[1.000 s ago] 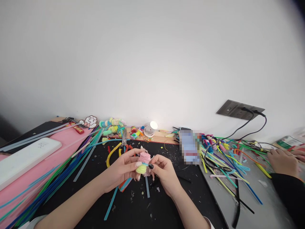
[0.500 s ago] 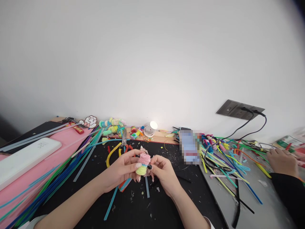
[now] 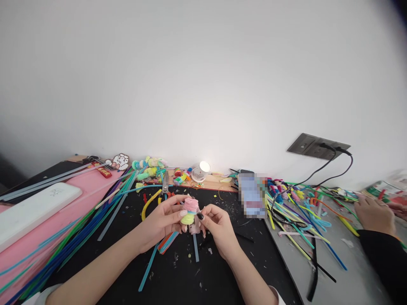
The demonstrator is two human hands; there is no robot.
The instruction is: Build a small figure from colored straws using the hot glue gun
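Note:
My left hand (image 3: 159, 220) is closed on a fuzzy pipe-cleaner coil (image 3: 191, 205), pink on top, blue in a thin band and yellow below. Its thumb presses on the coil's left side, and the other fingers curl behind. On the right edge, the fingers of my right hand (image 3: 214, 224) are pinched together at the coil; any strand end between them is too small to see. A pale, pinkish piece (image 3: 194, 228) shows just under the coil. Behind the hands lie pliers (image 3: 165, 182) and a bent yellow pipe cleaner (image 3: 150, 204) on the black mat (image 3: 178, 279).
A white box (image 3: 41, 212) and long pipe cleaners (image 3: 79, 237) lie at left. A lit lamp (image 3: 201, 171) stands by the wall. At right are a blurred-out phone (image 3: 252, 195), loose pipe cleaners (image 3: 305, 233), cables (image 3: 321, 169) and another person's hand (image 3: 375, 215).
The coil has tipped slightly in my left hand and shifted a little left and up. More of the pale piece under it now shows. My right hand stays pinched at its edge.

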